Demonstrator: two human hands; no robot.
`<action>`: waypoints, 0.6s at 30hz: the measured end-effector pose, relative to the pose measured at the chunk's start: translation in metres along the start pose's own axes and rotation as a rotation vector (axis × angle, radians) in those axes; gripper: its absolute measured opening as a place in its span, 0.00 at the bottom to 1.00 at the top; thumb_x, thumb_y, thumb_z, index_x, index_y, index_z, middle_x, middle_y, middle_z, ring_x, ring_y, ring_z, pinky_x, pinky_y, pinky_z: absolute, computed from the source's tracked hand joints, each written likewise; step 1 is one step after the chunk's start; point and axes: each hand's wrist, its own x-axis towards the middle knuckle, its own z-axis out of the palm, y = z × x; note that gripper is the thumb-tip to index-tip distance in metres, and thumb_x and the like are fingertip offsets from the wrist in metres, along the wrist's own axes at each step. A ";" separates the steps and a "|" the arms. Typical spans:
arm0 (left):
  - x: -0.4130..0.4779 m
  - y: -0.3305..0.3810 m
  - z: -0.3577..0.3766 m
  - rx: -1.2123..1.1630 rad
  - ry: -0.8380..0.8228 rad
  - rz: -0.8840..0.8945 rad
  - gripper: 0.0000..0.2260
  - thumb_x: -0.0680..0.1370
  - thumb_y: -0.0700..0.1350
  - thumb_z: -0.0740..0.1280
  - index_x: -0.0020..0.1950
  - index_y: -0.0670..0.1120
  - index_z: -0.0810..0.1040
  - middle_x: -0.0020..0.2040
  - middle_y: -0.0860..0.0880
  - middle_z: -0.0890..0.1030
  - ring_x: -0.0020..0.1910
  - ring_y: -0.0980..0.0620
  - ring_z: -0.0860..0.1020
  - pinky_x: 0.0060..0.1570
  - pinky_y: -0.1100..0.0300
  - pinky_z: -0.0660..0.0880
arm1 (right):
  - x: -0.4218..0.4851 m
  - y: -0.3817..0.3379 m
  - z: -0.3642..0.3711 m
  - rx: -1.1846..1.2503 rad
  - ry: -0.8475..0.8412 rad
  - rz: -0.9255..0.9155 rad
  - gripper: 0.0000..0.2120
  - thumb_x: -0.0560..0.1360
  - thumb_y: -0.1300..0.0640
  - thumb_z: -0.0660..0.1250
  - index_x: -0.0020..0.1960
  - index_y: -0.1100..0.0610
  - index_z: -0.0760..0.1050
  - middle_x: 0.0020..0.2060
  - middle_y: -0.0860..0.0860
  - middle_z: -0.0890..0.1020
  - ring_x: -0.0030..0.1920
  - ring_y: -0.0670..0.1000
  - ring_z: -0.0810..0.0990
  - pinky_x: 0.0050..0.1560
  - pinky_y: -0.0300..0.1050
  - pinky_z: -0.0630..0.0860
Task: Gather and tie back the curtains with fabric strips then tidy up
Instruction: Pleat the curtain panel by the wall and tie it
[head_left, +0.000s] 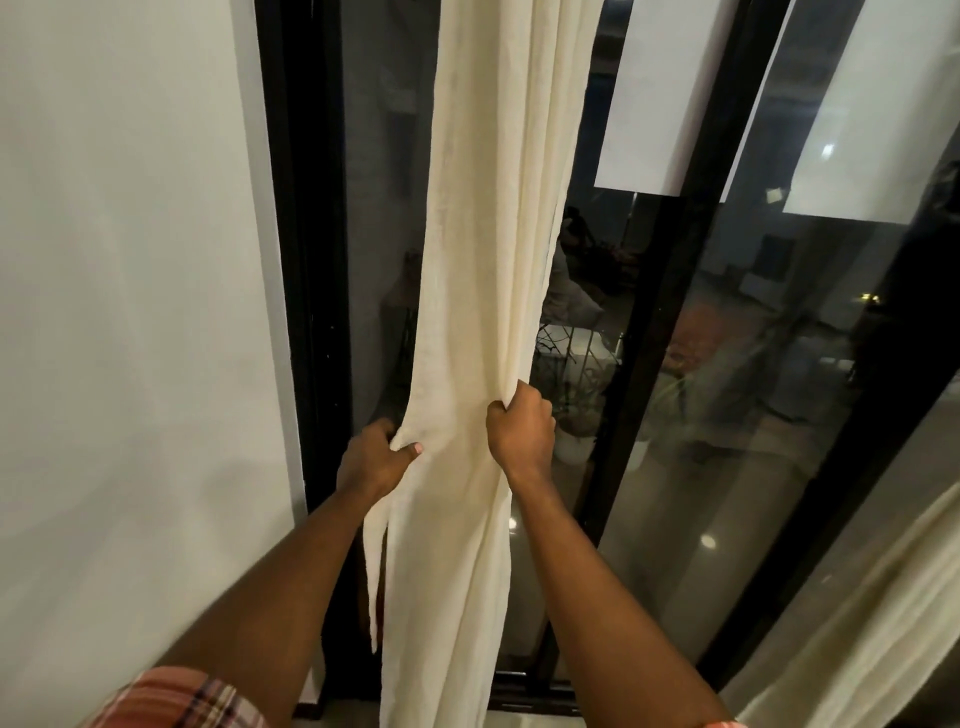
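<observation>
While the cream curtain (483, 208) hangs in front of the black window frame (654, 338), I see both hands gripping it at middle height. The left hand (374, 460) pinches the left edge of the cloth between thumb and curled fingers, near the white wall (130, 312). The right hand (519, 431) is closed as a fist around the right edge. A narrow strip (373, 571) of the same cloth hangs down from under the left hand; I cannot tell if this hand holds it. A second curtain (857, 623) shows at the near right.
</observation>
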 end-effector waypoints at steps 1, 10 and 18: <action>-0.002 -0.002 -0.001 0.025 0.015 0.017 0.15 0.74 0.49 0.72 0.57 0.44 0.77 0.52 0.44 0.82 0.50 0.43 0.80 0.49 0.53 0.76 | -0.001 0.002 0.001 -0.006 -0.006 0.011 0.06 0.74 0.62 0.61 0.49 0.60 0.74 0.47 0.56 0.80 0.48 0.59 0.80 0.49 0.56 0.79; -0.021 -0.007 -0.013 -0.103 -0.245 -0.053 0.13 0.69 0.45 0.76 0.48 0.46 0.75 0.45 0.48 0.80 0.45 0.49 0.79 0.43 0.59 0.74 | -0.007 0.013 0.006 -0.013 -0.027 0.054 0.07 0.76 0.63 0.60 0.52 0.62 0.74 0.49 0.57 0.79 0.50 0.60 0.79 0.49 0.54 0.78; -0.028 0.001 -0.016 -0.099 -0.235 -0.039 0.13 0.74 0.51 0.72 0.47 0.42 0.77 0.44 0.46 0.79 0.44 0.49 0.78 0.44 0.59 0.74 | -0.007 0.018 0.003 0.019 -0.011 0.052 0.12 0.76 0.64 0.60 0.59 0.61 0.75 0.54 0.57 0.80 0.54 0.60 0.79 0.52 0.56 0.78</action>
